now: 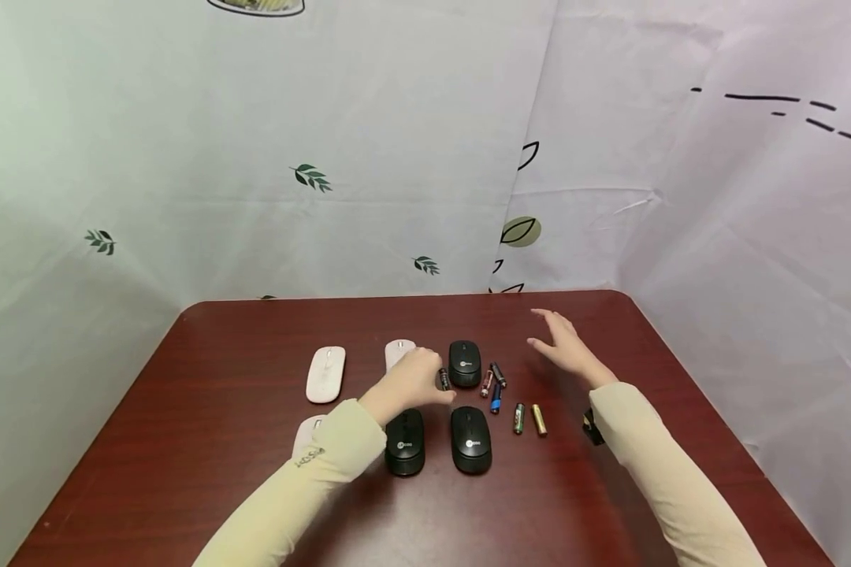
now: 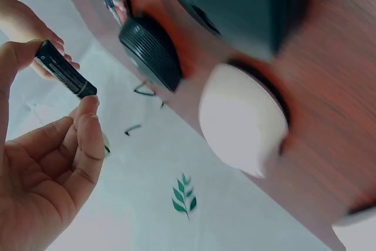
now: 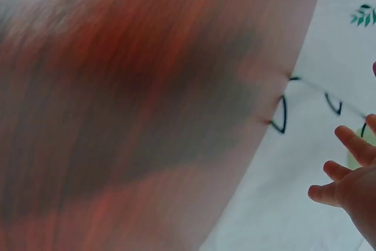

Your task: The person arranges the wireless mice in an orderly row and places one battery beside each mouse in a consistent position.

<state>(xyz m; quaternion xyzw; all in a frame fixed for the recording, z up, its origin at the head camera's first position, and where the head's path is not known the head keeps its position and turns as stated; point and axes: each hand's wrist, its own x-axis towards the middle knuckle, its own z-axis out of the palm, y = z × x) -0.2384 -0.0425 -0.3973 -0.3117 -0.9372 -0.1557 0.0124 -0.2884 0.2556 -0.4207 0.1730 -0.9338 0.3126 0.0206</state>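
My left hand [image 1: 413,381] is raised above the table among the computer mice. Between its thumb and a fingertip it pinches a black battery [image 2: 66,70] by the two ends. Below and beside this hand lie a black mouse [image 1: 405,442], another black mouse [image 1: 471,441] and a partly covered white mouse [image 1: 399,351]. A third black mouse [image 1: 465,364] sits just beyond the held battery. My right hand [image 1: 566,346] hovers over the right side of the table, fingers spread, holding nothing. Nearest to it are a dark battery [image 1: 498,375] and a red one [image 1: 486,383].
A blue battery [image 1: 496,398], a green battery [image 1: 519,418] and a gold battery [image 1: 540,420] lie right of the black mice. At left are a white mouse [image 1: 326,375] and one [image 1: 305,435] partly behind my sleeve. White patterned cloth [image 1: 397,157] hangs behind the reddish-brown table [image 1: 184,441].
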